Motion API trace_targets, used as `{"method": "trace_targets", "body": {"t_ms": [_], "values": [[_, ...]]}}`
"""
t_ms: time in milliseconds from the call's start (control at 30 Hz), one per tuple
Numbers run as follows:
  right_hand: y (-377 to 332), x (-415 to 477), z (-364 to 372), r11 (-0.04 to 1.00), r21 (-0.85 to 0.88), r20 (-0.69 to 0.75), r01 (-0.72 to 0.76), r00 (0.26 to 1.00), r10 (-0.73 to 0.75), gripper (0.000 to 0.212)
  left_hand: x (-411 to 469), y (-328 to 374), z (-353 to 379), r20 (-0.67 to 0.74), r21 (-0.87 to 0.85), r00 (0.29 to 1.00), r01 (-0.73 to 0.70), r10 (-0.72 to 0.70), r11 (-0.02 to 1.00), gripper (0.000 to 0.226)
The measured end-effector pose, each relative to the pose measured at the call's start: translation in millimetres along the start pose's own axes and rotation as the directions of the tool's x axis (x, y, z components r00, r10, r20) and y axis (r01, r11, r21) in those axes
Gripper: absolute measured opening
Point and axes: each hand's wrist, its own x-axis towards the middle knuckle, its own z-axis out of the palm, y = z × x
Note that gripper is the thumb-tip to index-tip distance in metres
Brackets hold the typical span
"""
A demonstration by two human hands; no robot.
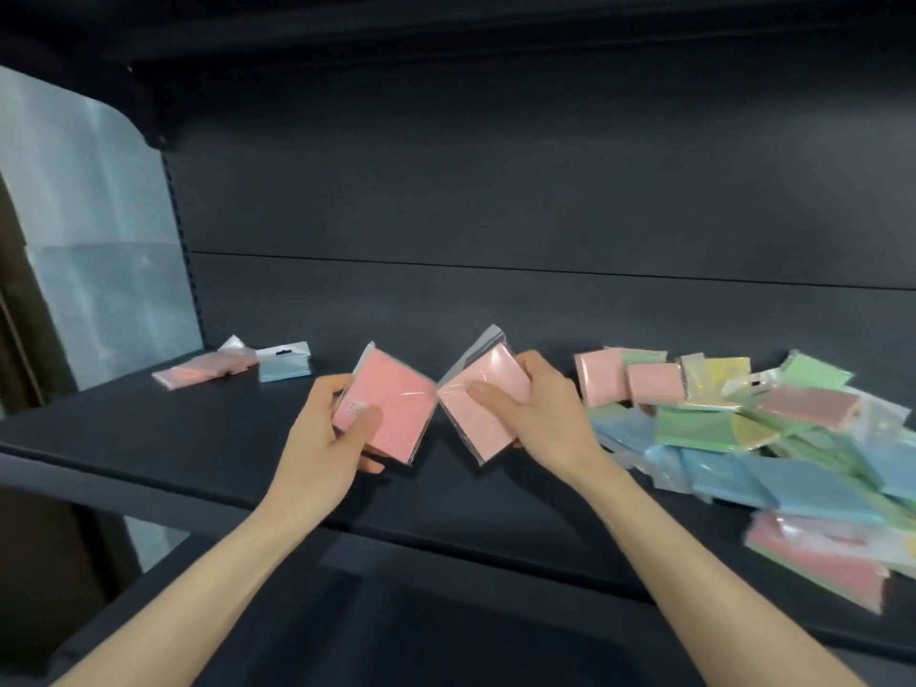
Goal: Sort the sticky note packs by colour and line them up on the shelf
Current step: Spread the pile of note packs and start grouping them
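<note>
Now each hand grips a pink pack: left hand [327, 433], right hand [535, 419]. Next, probably, both join the pink packs [203, 371] left of the blue pack [284, 370].

A heap of sticky note packs [773, 438] at three o'clock runs off the frame's right edge, its nearest packs blurred. At nine o'clock, pink packs [203, 371] smear together, perhaps two or three. Both forearms leave the bottom edge.
</note>
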Motion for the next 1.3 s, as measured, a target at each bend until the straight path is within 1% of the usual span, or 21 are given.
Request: {"method": "trace_targets", "body": {"t_ms": [67, 133, 267, 333, 467, 633, 733, 800, 867, 933, 1067, 1100, 1133, 1167, 1233, 1300], "values": [[-12.1, 4.4, 25.5, 1.0, -0.027, 0.0, -0.01, 1.0, 0.01, 0.039, 10.6, -10.9, -21.1, 0.035, 0.017, 0.999, 0.026, -0.027, 1.0, 0.026], [-20.9, 12.0, 41.8, 0.999, -0.052, -0.008, -0.012, 1.0, 0.012, 0.038, 26.0, -19.4, -33.6, 0.079, 0.016, 0.995, 0.064, -0.065, 0.998, 0.023], [-28.4, 35.0, 60.1, 0.988, -0.151, -0.018, -0.027, 1.0, 0.025, 0.037, 62.7, -33.8, -39.7, 0.189, 0.018, 0.978, 0.091, -0.093, 0.996, 0.024], [-26.9, 50.5, 67.0, 0.979, -0.202, -0.019, -0.032, 0.999, 0.029, 0.035, 84.1, -44.0, -36.9, 0.252, 0.027, 0.963, 0.091, -0.095, 0.996, 0.025], [-15.1, 88.3, 75.9, 0.96, -0.272, -0.048, -0.064, 0.997, 0.053, 0.027, 133.9, -71.0, -27.1, 0.35, 0.073, 0.925, 0.128, -0.145, 0.989, 0.025], [6.2, 134.2, 84.9, 0.946, -0.307, -0.07, -0.101, 0.994, 0.084, 0.028, 186.9, -98.8, -6.9, 0.418, 0.036, 0.882, 0.223, -0.217, 0.974, 0.028], [16.1, 158.2, 90.7, 0.946, -0.298, -0.05, -0.128, 0.992, 0.118, 0.03, 212.6, -115.6, 4.5, 0.449, 0.063, 0.85, 0.276, -0.274, 0.959, 0.03], [22.7, 172.2, 94.8, 0.943, -0.306, -0.034, -0.131, 0.991, 0.127, 0.03, 226.4, -126.9, 11.3, 0.458, 0.158, 0.841, 0.244, -0.29, 0.957, 0.029], [28.5, 182.1, 98.5, 0.94, -0.309, -0.028, -0.146, 0.989, 0.144, 0.028, 236.4, -134.3, 15.5, 0.453, 0.331, 0.848, 0.127, -0.276, 0.935, 0.025], [33.9, 189.2, 102.6, 0.936, -0.314, -0.024, -0.159, 0.987, 0.16, 0.029, 241.9, -139.4, 16.4, 0.443, 0.447, 0.863, 0.022, -0.243, 0.894, 0.026], [39.1, 200.7, 113.4, 0.942, -0.289, -0.006, -0.17, 0.984, 0.176, 0.027, 247.2, -150.4, 13.7, 0.436, 0.552, 0.888, -0.137, -0.145, 0.822, 0.05], [38.7, 203.1, 117.3, 0.948, -0.273, 0.002, -0.166, 0.985, 0.173, 0.025, 248.6, -151.3, 11.0, 0.427, 0.554, 0.898, -0.162, -0.112, 0.816, 0.054], [37.1, 205.5, 122.5, 0.954, -0.251, 0.014, -0.163, 0.985, 0.172, 0.022, 251.3, -151.9, 6.5, 0.415, 0.524, 0.906, -0.16, -0.086, 0.837, 0.058], [35.0, 208.0, 128.9, 0.963, -0.221, 0.033, -0.156, 0.985, 0.168, 0.019, 254.3, -150.2, 1.1, 0.404, 0.456, 0.913, -0.142, -0.062, 0.879, 0.062], [26.5, 213.1, 145.4, 0.976, -0.157, 0.086, -0.148, 0.983, 0.163, 0.012, 261.7, -145.3, -13.6, 0.394, 0.261, 0.918, -0.073, -0.037, 0.963, 0.067], [14.1, 219.2, 166.8, 0.984, -0.096, 0.122, -0.147, 0.98, 0.159, 0.014, 270.6, -143.3, -32.4, 0.399, 0.088, 0.916, -0.002, -0.033, 0.996, 0.063]]}}
